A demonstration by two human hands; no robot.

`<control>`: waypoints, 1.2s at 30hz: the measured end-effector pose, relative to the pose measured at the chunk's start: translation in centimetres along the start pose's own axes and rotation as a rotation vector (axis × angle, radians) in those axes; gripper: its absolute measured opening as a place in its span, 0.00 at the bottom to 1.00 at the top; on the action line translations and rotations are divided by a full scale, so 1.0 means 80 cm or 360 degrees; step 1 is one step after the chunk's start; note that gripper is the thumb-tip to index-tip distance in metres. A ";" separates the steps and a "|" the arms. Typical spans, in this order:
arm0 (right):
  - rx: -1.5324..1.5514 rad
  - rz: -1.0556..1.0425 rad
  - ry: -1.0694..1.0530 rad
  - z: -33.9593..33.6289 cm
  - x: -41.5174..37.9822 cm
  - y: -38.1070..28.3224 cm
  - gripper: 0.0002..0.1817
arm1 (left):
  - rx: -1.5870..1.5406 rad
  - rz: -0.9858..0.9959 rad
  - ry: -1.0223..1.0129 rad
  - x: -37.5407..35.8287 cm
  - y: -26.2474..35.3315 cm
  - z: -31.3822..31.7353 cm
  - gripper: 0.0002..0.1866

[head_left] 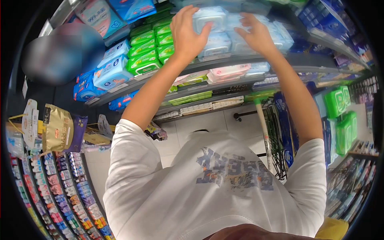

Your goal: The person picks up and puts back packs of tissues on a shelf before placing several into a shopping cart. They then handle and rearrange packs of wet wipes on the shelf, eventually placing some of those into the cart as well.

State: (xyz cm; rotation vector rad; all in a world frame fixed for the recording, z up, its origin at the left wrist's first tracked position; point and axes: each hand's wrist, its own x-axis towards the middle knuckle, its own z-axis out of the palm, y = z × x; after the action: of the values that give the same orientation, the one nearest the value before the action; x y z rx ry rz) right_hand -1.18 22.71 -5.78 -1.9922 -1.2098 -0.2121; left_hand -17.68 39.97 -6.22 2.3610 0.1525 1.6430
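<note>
My left hand [188,35] is at the left end of a pale blue pack of wet wipes [210,19] on the upper shelf. Its thumb overlaps the pack's front while the fingers reach along its left side, spread apart from the thumb. Over to the right, my right hand [257,35] hovers among more pale blue wipes packs, thumb and fingers apart with nothing between them. Another light blue pack [217,43] lies lower in the same stack, between my two hands. Green wipes packs [144,63] stand in stacks just left of my left hand.
Below the shelf edge [160,76] lies a pink pack [228,73] on a lower shelf. Blue and white packs [113,73] fill the left. A wooden pole [265,132] stands by a black wire rack [279,138] at right. Gold pouches [59,128] hang at left.
</note>
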 end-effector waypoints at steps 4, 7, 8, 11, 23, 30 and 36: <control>-0.0078 -0.0138 0.0032 -0.055 -0.034 -0.013 0.26 | -0.0233 0.0161 -0.0076 0.013 0.074 0.027 0.22; -0.0257 -0.0252 0.0048 -0.101 -0.063 -0.012 0.24 | -0.0465 0.0169 -0.0170 0.012 0.123 0.061 0.21; -0.0333 -0.0262 0.0042 -0.118 -0.075 -0.012 0.23 | -0.0511 0.0188 -0.0185 0.011 0.140 0.071 0.20; -0.0474 -0.0171 0.0061 -0.178 -0.115 -0.019 0.21 | -0.0739 0.0137 -0.0300 0.007 0.191 0.096 0.20; -0.1127 0.0103 0.0386 -0.387 -0.277 0.048 0.22 | -0.1269 -0.0081 -0.1070 -0.010 0.369 0.170 0.21; -0.1267 0.0606 0.0209 -0.421 -0.325 0.070 0.20 | -0.1556 -0.1057 -0.1690 -0.016 0.435 0.219 0.33; -0.1117 0.0886 0.0020 -0.423 -0.307 0.084 0.16 | -0.1476 -0.1171 -0.1682 -0.023 0.447 0.224 0.24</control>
State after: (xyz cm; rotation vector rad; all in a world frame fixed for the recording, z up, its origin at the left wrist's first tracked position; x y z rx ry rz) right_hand -0.70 -19.05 1.43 -2.8390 -0.5505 -0.4012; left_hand -3.88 2.43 -4.03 1.7477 0.0183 -0.0236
